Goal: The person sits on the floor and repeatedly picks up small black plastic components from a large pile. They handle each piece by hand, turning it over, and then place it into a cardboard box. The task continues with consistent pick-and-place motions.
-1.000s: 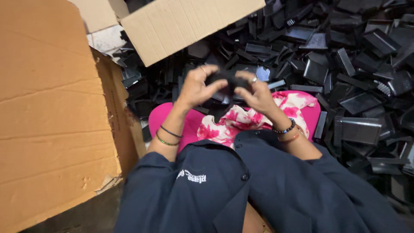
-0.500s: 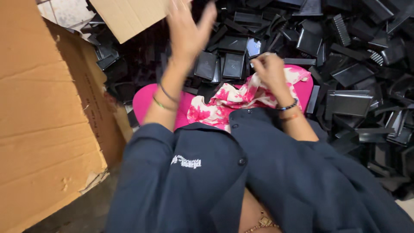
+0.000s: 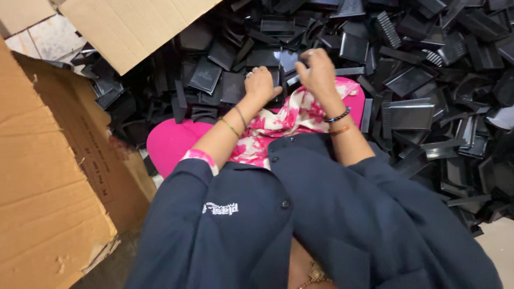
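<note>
I am sitting at a heap of black plastic pieces point(image 3: 412, 80) with a pink flowered cloth point(image 3: 292, 120) over my lap. My left hand point(image 3: 262, 84), with rings and thin bangles, is curled into a fist at the near edge of the heap and grips a black plastic piece point(image 3: 277, 80). My right hand point(image 3: 319, 72), with a beaded bracelet at the wrist, is just to its right. Its fingers are bent down onto a thin black plastic strip point(image 3: 297, 79). The two hands are a few centimetres apart. Dark blue sleeves cover both arms.
A large cardboard box point(image 3: 48, 176) stands at my left, with a cardboard flap point(image 3: 134, 27) tilted over the heap's far left. Flat black trays and comb-like parts spread to the right edge. A patch of pale floor point(image 3: 498, 246) shows at the lower right.
A second ago both hands held a black piece together. Then my left hand swung up, open, toward the flap. It is now back down, closed, beside my right hand.
</note>
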Demonstrator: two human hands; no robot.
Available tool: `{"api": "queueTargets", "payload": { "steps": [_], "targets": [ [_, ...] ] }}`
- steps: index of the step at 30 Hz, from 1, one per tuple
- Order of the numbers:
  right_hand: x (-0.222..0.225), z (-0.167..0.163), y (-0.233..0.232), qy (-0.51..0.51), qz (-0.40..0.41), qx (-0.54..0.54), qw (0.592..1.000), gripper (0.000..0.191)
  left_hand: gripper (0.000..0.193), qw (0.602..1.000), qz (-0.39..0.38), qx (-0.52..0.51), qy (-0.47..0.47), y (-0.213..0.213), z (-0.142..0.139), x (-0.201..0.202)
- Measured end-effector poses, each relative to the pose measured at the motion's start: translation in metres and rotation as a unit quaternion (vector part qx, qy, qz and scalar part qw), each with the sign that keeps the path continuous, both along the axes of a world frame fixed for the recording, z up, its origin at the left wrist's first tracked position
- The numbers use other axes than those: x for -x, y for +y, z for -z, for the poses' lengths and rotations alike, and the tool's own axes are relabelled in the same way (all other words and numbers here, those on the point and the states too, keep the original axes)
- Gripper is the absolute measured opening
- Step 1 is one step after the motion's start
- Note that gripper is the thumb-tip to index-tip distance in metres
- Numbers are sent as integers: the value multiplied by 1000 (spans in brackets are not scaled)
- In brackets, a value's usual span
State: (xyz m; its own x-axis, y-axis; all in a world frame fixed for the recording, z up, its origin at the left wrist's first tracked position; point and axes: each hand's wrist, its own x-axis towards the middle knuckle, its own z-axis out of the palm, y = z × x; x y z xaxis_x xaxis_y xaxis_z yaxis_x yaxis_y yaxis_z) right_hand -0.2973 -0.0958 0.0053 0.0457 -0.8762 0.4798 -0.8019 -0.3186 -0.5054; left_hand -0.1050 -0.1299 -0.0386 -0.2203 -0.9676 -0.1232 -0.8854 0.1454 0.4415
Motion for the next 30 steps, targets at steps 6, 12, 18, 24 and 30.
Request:
{"api": "queueTargets", "payload": {
  "steps": [6, 12, 18, 24, 30],
  "targets": [
    [68, -28, -26, 55, 78, -13, 995, 16, 90, 998, -23, -1, 57, 2, 6, 5],
    [26, -4, -69, 275, -33, -26, 961, 27, 79, 746, -17, -45, 664, 13, -32, -68],
    [18, 19, -76, 437, 8, -20, 899, 19, 41, 461, -146, -252, 838, 26, -50, -129],
    [48, -54, -54, 315, 35, -3, 948, 63, 56, 422, -181, -269, 847, 39, -41, -117],
    [13, -76, -7, 23, -40, 66, 997, 39, 63, 449, -165, -262, 838, 29, -58, -87]
  ]
}}
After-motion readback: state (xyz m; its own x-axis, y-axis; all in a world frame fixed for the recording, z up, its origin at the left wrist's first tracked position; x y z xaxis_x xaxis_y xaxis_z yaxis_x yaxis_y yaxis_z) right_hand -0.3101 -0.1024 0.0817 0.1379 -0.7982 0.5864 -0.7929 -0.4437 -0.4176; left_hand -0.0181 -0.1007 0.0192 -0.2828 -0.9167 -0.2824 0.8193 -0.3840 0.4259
